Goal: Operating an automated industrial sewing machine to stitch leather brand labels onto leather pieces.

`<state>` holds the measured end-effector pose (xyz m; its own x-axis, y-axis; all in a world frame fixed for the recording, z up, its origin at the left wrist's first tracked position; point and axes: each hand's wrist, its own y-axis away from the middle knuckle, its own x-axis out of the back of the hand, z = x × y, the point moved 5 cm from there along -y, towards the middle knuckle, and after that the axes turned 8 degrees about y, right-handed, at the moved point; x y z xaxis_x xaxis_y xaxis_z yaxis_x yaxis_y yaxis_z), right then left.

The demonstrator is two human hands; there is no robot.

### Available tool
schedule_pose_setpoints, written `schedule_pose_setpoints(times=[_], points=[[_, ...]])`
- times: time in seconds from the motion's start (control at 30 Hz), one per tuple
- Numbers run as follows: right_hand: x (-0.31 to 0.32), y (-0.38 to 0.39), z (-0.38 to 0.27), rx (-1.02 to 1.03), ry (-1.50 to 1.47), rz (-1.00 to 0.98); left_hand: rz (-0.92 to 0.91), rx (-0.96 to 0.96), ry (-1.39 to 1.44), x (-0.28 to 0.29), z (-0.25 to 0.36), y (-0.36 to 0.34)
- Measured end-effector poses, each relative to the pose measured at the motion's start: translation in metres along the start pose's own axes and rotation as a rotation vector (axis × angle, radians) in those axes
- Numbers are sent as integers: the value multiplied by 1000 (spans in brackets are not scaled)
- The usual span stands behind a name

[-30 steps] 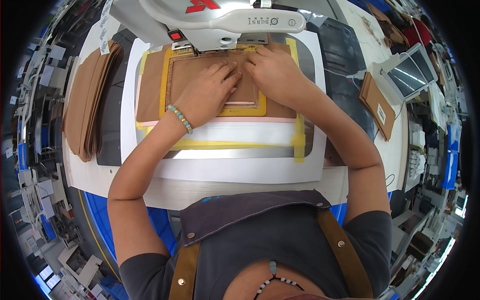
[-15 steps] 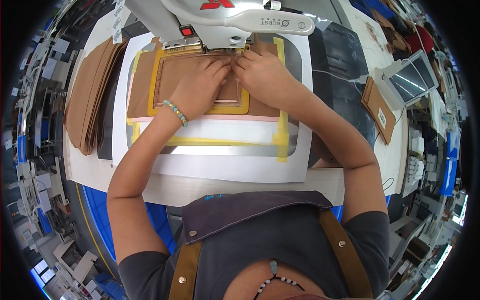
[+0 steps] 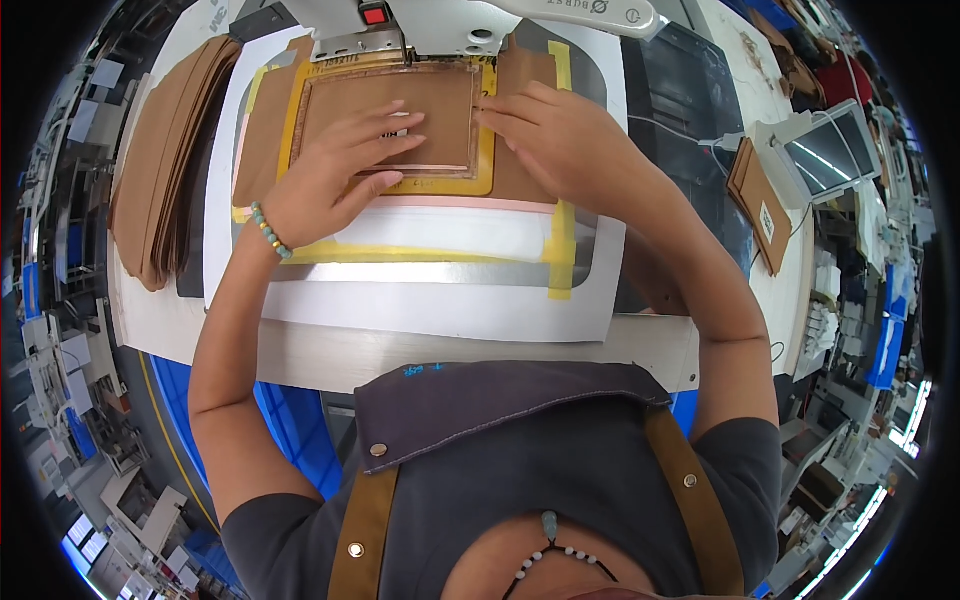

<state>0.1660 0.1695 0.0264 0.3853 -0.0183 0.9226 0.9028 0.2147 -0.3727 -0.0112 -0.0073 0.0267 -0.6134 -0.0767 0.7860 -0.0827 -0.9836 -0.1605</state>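
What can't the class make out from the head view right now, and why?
All in the head view:
- The yellow frame's lower left corner: covered by the left hand.
- Whether the right hand pinches anything: too small to tell at its fingertips.
- The machine's upper part: cut off by the top edge.
- The number of sheets in the brown stack: packed too tightly to count.

A flat brown panel (image 3: 440, 140) lies beneath a rectangular yellow frame (image 3: 465, 186), its matte surface showing through the opening and out past both sides. The frame, lined along its inner edge by a thin reddish-brown border, sits level, its far edge close to a white machine head (image 3: 450, 30). A small white mark, partly hidden by fingers, shows inside the opening.
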Motion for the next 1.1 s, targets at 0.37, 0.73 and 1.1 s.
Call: schedule_pose_setpoints(times=[0.37,0.73,1.1], points=[[-27,-10,-17,-4,13,-102,-133,-86,-145,-22,-8,-7],[-18,-13,-22,2,-61,-64,-163,-83,35,-9,-21,-19],[8,24,21,-199,-86,22,-150,-92,-8,-4,-27,-30]])
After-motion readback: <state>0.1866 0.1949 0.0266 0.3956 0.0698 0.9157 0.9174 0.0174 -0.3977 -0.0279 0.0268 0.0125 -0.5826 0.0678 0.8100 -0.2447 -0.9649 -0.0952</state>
